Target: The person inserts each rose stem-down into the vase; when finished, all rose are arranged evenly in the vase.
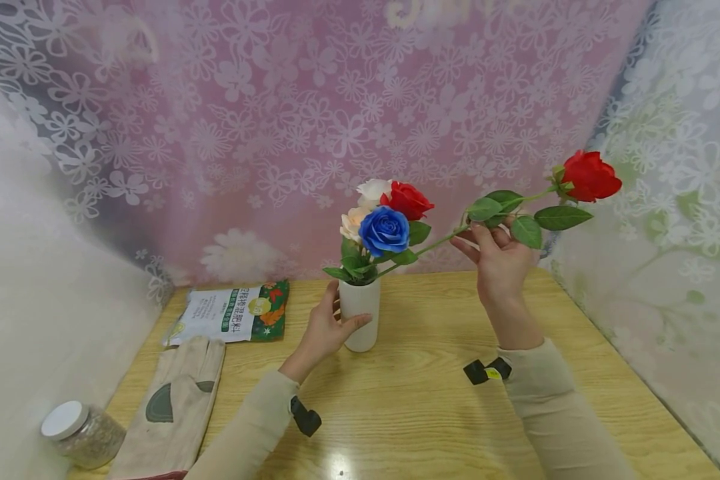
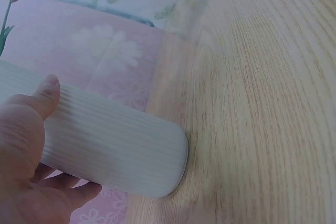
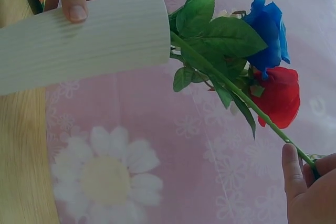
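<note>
A white ribbed vase (image 1: 360, 317) stands upright on the wooden table, and my left hand (image 1: 329, 327) grips its side, thumb across the front. Out of its mouth rise a blue rose (image 1: 385, 231), a red rose (image 1: 409, 201), a white rose (image 1: 373, 192) and a cream rose (image 1: 353, 223). My right hand (image 1: 504, 267) pinches the green stem (image 3: 252, 106) of another red rose (image 1: 591, 177), just below its leaves. That stem slants from the vase's mouth up to the right. In the left wrist view the vase's base (image 2: 176, 169) meets the tabletop.
At the left lie a printed packet (image 1: 234, 312) and a pair of beige work gloves (image 1: 171, 407). A jar with a white lid (image 1: 83, 433) stands at the near left corner. Floral curtains (image 1: 312, 120) hang behind the table (image 1: 420, 400) and along its sides.
</note>
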Motion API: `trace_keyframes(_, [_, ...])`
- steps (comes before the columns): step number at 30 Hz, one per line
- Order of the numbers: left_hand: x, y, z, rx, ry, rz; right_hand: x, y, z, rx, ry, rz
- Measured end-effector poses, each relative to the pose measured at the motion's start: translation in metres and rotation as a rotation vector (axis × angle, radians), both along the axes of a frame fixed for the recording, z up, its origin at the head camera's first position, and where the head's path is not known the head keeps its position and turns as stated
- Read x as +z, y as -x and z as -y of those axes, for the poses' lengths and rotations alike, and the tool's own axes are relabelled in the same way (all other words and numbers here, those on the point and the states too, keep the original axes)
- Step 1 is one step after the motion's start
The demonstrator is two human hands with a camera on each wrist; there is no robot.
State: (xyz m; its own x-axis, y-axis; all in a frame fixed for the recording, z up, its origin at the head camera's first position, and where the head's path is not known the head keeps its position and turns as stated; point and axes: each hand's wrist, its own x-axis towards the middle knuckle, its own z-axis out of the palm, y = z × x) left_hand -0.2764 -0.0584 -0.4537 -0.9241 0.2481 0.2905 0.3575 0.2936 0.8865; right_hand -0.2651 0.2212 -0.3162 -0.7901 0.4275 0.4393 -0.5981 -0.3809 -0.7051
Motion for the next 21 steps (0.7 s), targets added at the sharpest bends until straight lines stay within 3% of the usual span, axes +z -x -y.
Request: trace_keyframes(21, [-0.001, -0.002, 0.0, 0.008, 0.009, 0.021, -0.009, 0.006, 0.023, -0.103, -0.053, 0.041])
